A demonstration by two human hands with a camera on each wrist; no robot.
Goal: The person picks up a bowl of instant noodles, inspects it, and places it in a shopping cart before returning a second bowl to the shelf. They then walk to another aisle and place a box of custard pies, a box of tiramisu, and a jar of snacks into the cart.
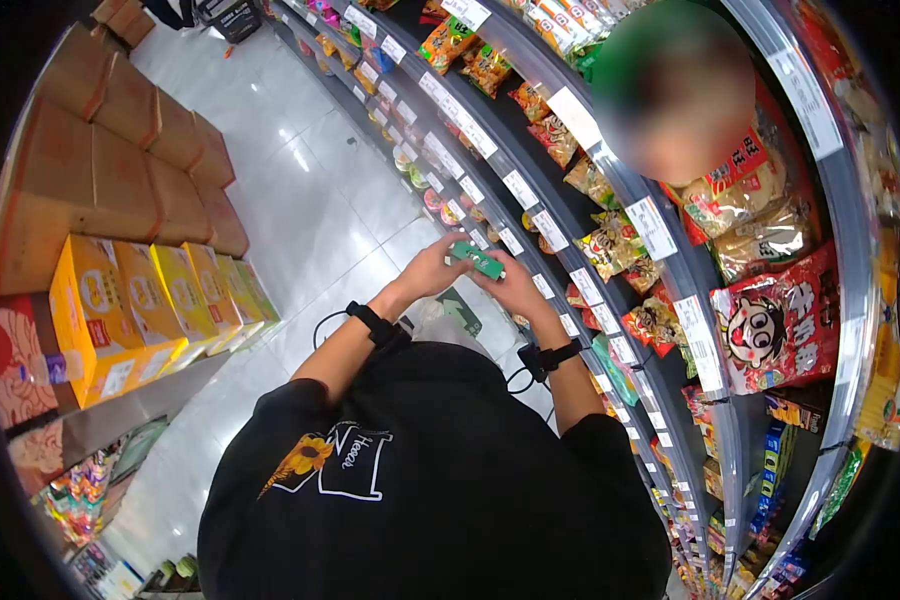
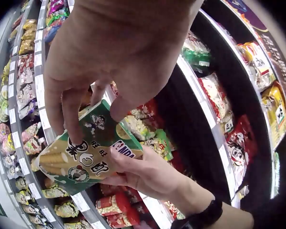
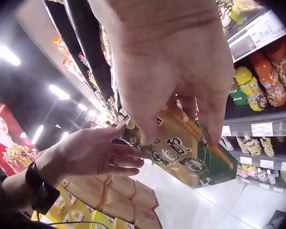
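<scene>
A green and tan snack box (image 1: 478, 260), printed with sticks and a cartoon figure, is held up in front of the chest. The right hand (image 1: 515, 292) grips one side of it, with the thumb across the printed face in the right wrist view. The left hand (image 1: 432, 272) is at the other end of the snack box (image 2: 86, 157), its thumb near the green end and a fingertip against the printed face. Seen from the right wrist, the other fingers of the left hand (image 3: 93, 150) reach out loosely beside the box.
Shelves with price labels (image 1: 652, 228) and many bagged snacks curve along the right. A red bag (image 1: 778, 320) sits on an upper shelf. Brown cartons (image 1: 120, 160) and yellow boxes (image 1: 105, 315) stand at the left, beyond the tiled floor (image 1: 310, 190).
</scene>
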